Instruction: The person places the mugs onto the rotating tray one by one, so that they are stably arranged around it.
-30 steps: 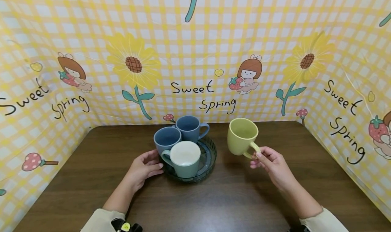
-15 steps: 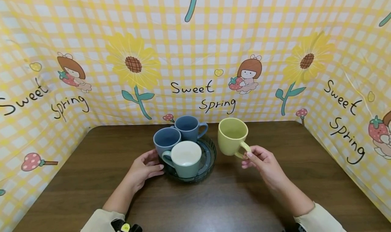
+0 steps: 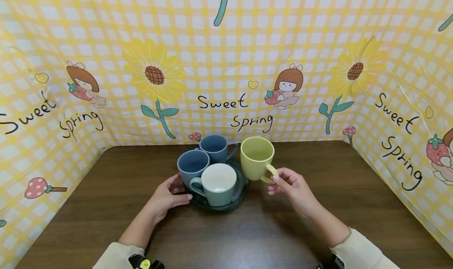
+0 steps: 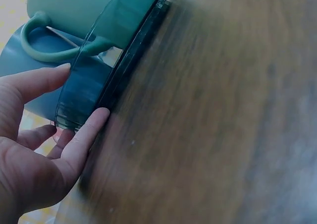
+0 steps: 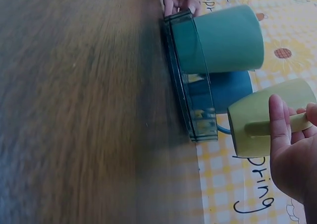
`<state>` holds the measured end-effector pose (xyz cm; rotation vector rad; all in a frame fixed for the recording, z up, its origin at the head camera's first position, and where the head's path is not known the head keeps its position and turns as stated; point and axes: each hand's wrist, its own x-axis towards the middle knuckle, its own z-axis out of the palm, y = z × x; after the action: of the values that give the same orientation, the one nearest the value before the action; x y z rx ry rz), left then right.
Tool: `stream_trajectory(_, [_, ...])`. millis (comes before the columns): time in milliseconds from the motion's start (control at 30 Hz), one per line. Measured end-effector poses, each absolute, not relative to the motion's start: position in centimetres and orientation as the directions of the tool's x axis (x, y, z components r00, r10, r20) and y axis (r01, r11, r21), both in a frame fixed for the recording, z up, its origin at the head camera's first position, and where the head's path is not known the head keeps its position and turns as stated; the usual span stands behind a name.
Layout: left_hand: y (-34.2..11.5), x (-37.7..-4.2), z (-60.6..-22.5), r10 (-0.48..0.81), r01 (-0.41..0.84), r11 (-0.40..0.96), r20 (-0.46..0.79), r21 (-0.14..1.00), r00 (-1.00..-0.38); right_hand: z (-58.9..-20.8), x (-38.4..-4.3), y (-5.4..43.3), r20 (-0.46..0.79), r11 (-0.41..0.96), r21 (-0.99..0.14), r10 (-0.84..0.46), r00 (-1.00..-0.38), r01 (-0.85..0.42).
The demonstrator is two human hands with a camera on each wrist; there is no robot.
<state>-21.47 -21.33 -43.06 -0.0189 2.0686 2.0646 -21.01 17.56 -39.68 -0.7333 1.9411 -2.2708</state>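
Note:
My left hand [image 3: 165, 197] holds the left side of a round, dark transparent tray [image 3: 220, 209], its thumb and fingers on the outer wall [image 4: 81, 102]. On the tray stand two blue mugs [image 3: 191, 169] and a pale green mug [image 3: 220, 192] with a white inside. The green mug is in front, its handle pointing left. A yellow-green mug [image 3: 255, 166] hangs upright in the air at the tray's right edge. My right hand [image 3: 291, 190] pinches its handle. In the right wrist view, this mug's base [image 5: 237, 135] is above and beside the tray wall.
Under everything is a dark brown wooden table [image 3: 106, 198]. Behind it and along both sides hangs a yellow checked cloth [image 3: 219, 60] printed with flowers and lettering. A dark wrist camera strap [image 3: 145, 261] shows at the left sleeve.
My right hand has carried the yellow-green mug leftward to the tray's edge. The tray has turned slightly: the green mug shifted right, the back blue mug left.

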Motion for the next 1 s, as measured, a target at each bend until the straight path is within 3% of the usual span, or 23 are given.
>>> stream_trajectory(400, [-21.1,-21.5,-43.1,0.114,-0.075,0.235,-0.104,0.969,-0.988,-40.4,-21.8,15.3,0.305,-0.217,-0.946,-0.34,-0.89,-0.241])
stream_trajectory(1000, [-21.3,-21.3,-43.2,0.119,-0.088,0.211,-0.114,0.974,-0.986,-40.6,-23.0,12.9,0.267,-0.194,-0.957,-0.297,-0.917,-0.216])
